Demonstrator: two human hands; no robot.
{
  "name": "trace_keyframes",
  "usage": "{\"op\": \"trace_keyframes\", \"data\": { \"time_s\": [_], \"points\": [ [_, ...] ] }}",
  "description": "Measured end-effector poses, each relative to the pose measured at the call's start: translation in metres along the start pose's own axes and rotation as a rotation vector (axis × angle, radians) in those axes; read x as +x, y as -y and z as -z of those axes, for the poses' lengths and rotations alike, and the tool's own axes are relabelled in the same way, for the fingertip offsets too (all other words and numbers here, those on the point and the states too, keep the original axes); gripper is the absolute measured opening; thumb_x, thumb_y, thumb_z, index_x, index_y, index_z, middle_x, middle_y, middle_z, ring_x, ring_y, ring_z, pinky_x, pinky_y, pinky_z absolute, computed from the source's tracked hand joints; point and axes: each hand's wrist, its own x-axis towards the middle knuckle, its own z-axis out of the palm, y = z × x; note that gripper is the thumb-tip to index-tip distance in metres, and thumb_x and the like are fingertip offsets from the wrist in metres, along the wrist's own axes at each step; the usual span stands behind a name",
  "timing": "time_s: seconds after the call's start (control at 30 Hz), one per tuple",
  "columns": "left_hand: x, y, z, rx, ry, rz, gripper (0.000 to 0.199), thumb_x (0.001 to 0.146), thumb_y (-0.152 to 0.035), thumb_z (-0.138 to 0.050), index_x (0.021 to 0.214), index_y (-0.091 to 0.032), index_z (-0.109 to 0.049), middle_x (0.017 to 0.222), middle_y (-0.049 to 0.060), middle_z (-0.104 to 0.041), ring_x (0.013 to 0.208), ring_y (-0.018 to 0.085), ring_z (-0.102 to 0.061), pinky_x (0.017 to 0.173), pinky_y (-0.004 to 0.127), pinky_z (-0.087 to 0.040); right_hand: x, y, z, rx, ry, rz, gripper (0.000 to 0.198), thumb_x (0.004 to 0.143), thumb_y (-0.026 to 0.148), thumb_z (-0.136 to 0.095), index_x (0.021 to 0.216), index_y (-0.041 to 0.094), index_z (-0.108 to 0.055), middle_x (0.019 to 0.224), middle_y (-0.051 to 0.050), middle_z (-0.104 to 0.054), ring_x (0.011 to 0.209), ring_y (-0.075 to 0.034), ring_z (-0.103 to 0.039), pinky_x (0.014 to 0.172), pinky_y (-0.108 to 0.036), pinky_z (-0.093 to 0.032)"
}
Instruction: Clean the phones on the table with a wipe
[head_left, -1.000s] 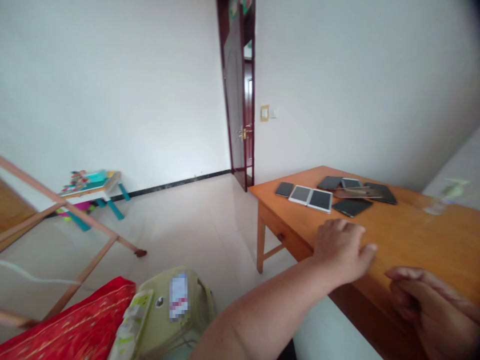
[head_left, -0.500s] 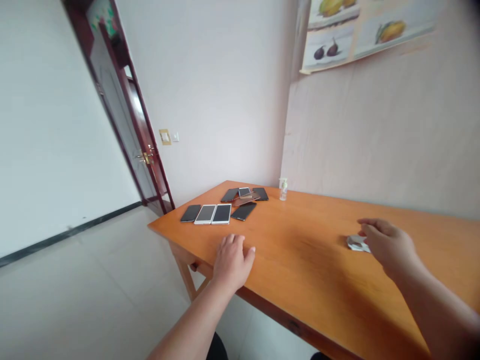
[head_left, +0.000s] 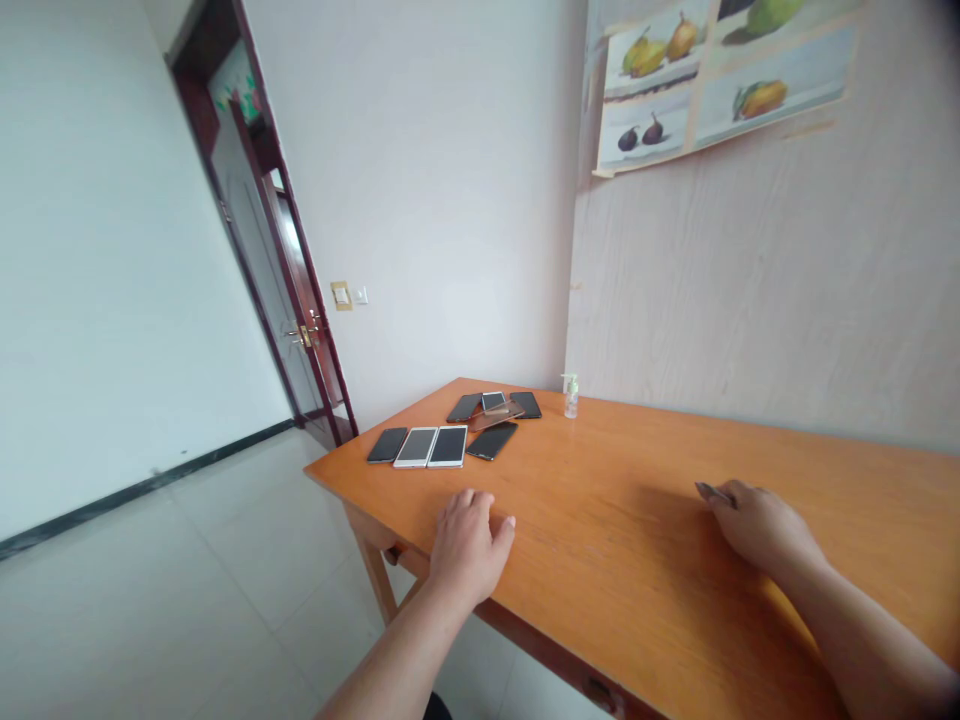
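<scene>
Tipped edge-on since earlier frame: small greyish item [head_left: 708, 492], pinched in right hand [head_left: 763, 522] over table [head_left: 585, 545]. Left hand [head_left: 469, 550] empty, loosely curled at near edge. Likely step: pick-up; for next move: steady pinch.

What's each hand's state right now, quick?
Left hand: open, nothing visible in it, at the table edge.
Right hand: closed on a small grey item, mostly hidden.
</scene>
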Motion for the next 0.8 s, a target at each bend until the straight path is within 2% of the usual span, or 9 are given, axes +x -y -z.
{"op": "trace_keyframes", "data": {
  "time_s": [0.1,0.2,0.3,0.4,0.5,0.6,0.8],
  "points": [
    [0.0,-0.001,0.001,0.002,0.008,0.014,0.026,0.092,-0.043,-0.053,0.106,-0.023,-0.061,0.107,0.008,-0.06,0.108,0.026,-0.055,0.094,0.035,-0.038,0.0,0.01,-0.004,0.082,-0.02,0.035,0.048,0.092,0.059,-0.035,0.078,0.021,-0.062,0.077,-0.014,-0.069,0.076,-0.03,-0.067,0.065,-0.037,-0.046],
    [-0.001,-0.002,0.001,0.001,0.011,0.019,0.025,0.091,-0.043,-0.054,0.106,-0.023,-0.061,0.107,0.007,-0.06,0.108,0.026,-0.054,0.094,0.035,-0.038,-0.007,0.023,-0.014,0.207,0.005,0.103,0.042,0.092,0.053,-0.036,0.085,0.022,-0.063,0.077,-0.008,-0.072,0.07,-0.022,-0.067,0.063,-0.031,-0.047],
    [-0.001,-0.002,0.001,-0.003,0.02,0.014,0.025,0.091,-0.043,-0.053,0.106,-0.023,-0.06,0.108,0.007,-0.059,0.108,0.026,-0.054,0.093,0.036,-0.038,-0.016,0.034,-0.024,0.355,0.045,0.171,0.033,0.089,0.046,-0.041,0.089,0.022,-0.063,0.073,-0.005,-0.071,0.068,-0.021,-0.066,0.062,-0.029,-0.047],
    [-0.001,-0.002,0.001,-0.006,0.023,0.011,0.026,0.092,-0.043,-0.052,0.106,-0.023,-0.06,0.108,0.008,-0.059,0.108,0.026,-0.053,0.094,0.036,-0.037,-0.025,0.042,-0.029,0.443,0.094,0.18,0.03,0.087,0.046,-0.043,0.084,0.023,-0.062,0.063,-0.001,-0.066,0.06,-0.019,-0.061,0.057,-0.029,-0.045],
    [-0.001,-0.001,0.0,-0.011,0.028,0.001,0.026,0.091,-0.043,-0.053,0.106,-0.023,-0.06,0.108,0.007,-0.059,0.108,0.026,-0.053,0.094,0.037,-0.038,-0.028,0.044,-0.031,0.449,0.127,0.145,0.031,0.088,0.049,-0.044,0.084,0.023,-0.061,0.057,0.001,-0.061,0.054,-0.018,-0.057,0.052,-0.028,-0.042],
    [0.007,0.002,-0.002,-0.003,0.052,0.0,0.029,0.089,-0.046,-0.056,0.107,-0.024,-0.06,0.11,0.007,-0.06,0.109,0.026,-0.053,0.094,0.036,-0.039,-0.028,0.043,-0.032,0.404,0.117,0.155,0.034,0.09,0.051,-0.042,0.086,0.023,-0.061,0.06,0.0,-0.063,0.057,-0.019,-0.058,0.054,-0.028,-0.043],
    [0.049,0.011,-0.011,0.058,0.064,0.046,0.032,0.089,-0.046,-0.056,0.11,-0.023,-0.06,0.115,0.009,-0.061,0.113,0.027,-0.055,0.096,0.036,-0.04,-0.03,0.044,-0.033,0.283,0.172,0.264,0.039,0.094,0.056,-0.037,0.08,0.025,-0.057,0.066,0.0,-0.066,0.066,-0.019,-0.063,0.062,-0.027,-0.044]
  ]
}}
